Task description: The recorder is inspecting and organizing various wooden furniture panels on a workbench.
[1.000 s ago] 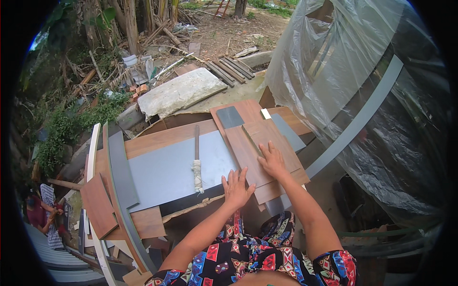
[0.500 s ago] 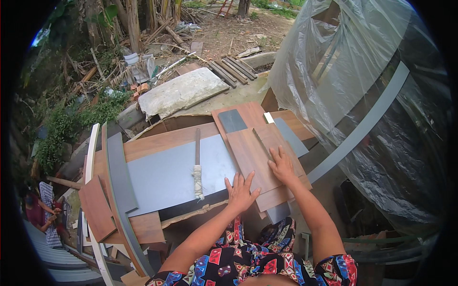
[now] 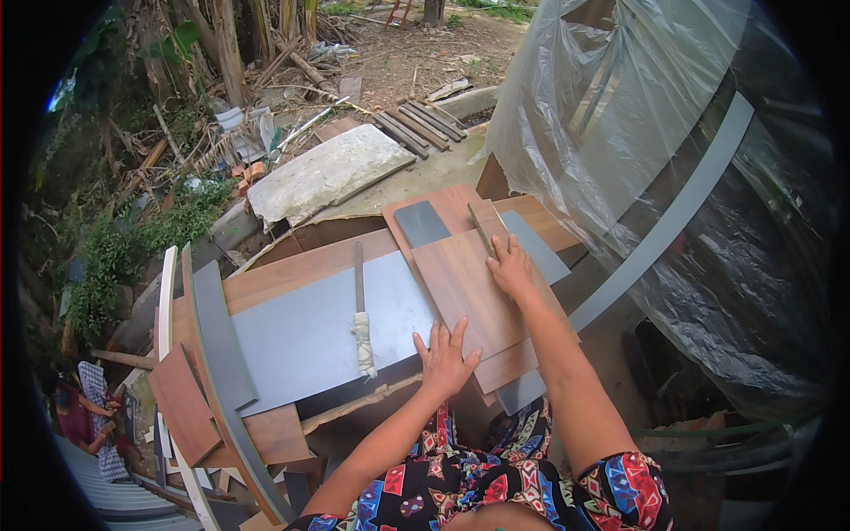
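Shifted farther from the body since the earlier frame: right hand point(image 3: 512, 270) and narrow wood-grain piece point(image 3: 489, 221), whose far end now projects past the broad board point(image 3: 465, 288) on which it lies. This piece is straight-sided, brown, with a thin dark left edge. Right fingers lie loosely bent over its near part; whether they grip or merely press cannot be told. Left hand point(image 3: 445, 365), fingers spread wide, rests at the broad board's near-left edge, grasping nothing visible. The broad board is flat, rectangular, reddish-brown, with streaked grain. Left of it: a smooth, pale grey panel point(image 3: 301, 323) bearing a slender rod point(image 3: 359, 279) with a cloth-wrapped handle. Beyond it: a dark, round-cornered plate point(image 3: 421, 224) and a rough stone slab point(image 3: 328, 177). To its right: wrinkled translucent sheeting point(image 3: 611, 150).
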`<state>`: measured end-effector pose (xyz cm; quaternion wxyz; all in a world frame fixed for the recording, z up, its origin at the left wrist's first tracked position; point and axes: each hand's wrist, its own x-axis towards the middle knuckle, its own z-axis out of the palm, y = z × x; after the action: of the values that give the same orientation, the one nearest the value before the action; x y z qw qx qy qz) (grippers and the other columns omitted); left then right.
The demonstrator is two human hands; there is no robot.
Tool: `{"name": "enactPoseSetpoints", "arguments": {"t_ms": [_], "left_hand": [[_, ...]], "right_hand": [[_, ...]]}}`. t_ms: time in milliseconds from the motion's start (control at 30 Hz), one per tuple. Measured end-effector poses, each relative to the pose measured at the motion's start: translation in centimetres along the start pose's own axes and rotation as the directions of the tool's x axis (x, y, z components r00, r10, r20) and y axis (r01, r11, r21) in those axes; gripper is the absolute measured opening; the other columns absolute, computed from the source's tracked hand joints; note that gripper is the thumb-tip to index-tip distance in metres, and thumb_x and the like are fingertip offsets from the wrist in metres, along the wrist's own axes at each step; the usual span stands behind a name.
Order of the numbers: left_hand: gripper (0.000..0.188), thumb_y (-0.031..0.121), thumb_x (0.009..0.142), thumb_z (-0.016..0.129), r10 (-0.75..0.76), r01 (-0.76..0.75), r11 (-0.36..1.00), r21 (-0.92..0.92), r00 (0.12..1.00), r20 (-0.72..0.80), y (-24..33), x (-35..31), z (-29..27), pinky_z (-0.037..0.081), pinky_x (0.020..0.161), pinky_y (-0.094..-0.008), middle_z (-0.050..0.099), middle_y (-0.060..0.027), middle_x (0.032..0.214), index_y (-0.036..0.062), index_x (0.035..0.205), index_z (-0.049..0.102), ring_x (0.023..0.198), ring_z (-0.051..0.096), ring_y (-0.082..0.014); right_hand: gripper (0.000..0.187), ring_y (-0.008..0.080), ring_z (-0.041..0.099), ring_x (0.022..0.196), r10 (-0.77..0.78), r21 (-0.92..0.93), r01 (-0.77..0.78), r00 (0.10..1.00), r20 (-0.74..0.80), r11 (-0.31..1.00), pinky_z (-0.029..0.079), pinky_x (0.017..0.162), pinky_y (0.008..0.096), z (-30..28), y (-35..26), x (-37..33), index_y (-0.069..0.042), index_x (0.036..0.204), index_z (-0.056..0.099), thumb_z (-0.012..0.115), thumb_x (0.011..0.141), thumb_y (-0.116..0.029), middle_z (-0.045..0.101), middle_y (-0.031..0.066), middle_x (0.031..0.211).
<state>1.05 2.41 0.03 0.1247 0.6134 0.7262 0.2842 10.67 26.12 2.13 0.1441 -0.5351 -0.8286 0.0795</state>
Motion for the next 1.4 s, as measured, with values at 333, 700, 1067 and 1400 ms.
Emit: {"name": "enactPoseSetpoints", "arguments": {"t_ms": [333,700,1067,1400], "left_hand": [[0.071,0.043,0.084,0.055,0.035,-0.036,0.999,-0.016,0.997,-0.064,-0.4,0.0,0.7,0.004,0.103,-0.0689,0.041,-0.0254,0.126,0.0145,0.143,0.028,0.132,0.027,-0.0408],[0.071,0.043,0.085,0.054,0.041,-0.041,0.999,-0.001,0.998,-0.046,-0.3,0.1,0.5,0.004,0.103,-0.0688,0.042,-0.0253,0.126,0.0143,0.143,0.027,0.132,0.026,-0.0413],[0.071,0.048,0.086,0.050,-0.008,0.009,1.000,-0.026,0.999,0.035,-0.3,-0.1,0.1,0.000,0.104,-0.0661,0.035,-0.0260,0.136,0.0147,0.144,0.024,0.135,0.022,-0.0405],[0.072,0.050,0.086,0.048,-0.014,0.016,0.999,-0.035,0.999,0.043,0.0,0.0,0.0,-0.001,0.105,-0.0655,0.036,-0.0250,0.135,0.0126,0.143,0.026,0.135,0.022,-0.0396]], "right_hand": [[0.054,0.0389,0.036,0.127,-0.156,0.040,0.157,0.988,-0.007,0.987,0.026,0.107,0.0475,-3.0,3.0,-11.3,-0.022,0.138,0.041,0.053,0.087,-0.037,0.030,0.0222,0.144],[0.054,0.0371,0.036,0.127,-0.079,-0.028,0.079,0.997,-0.006,0.996,0.027,0.105,0.0472,-3.1,4.6,-6.2,-0.024,0.139,0.040,0.053,0.088,-0.036,0.029,0.0203,0.145],[0.055,0.0370,0.041,0.122,0.028,-0.016,-0.029,0.999,-0.036,0.999,0.032,0.103,0.0466,-1.1,2.5,-0.9,-0.022,0.138,0.042,0.054,0.086,-0.035,0.031,0.0210,0.143],[0.058,0.0399,0.037,0.124,0.255,-0.041,-0.257,0.966,-0.035,0.966,0.031,0.101,0.0513,-1.9,1.6,-4.3,-0.022,0.141,0.035,0.052,0.087,-0.037,0.026,0.0209,0.147]]}}
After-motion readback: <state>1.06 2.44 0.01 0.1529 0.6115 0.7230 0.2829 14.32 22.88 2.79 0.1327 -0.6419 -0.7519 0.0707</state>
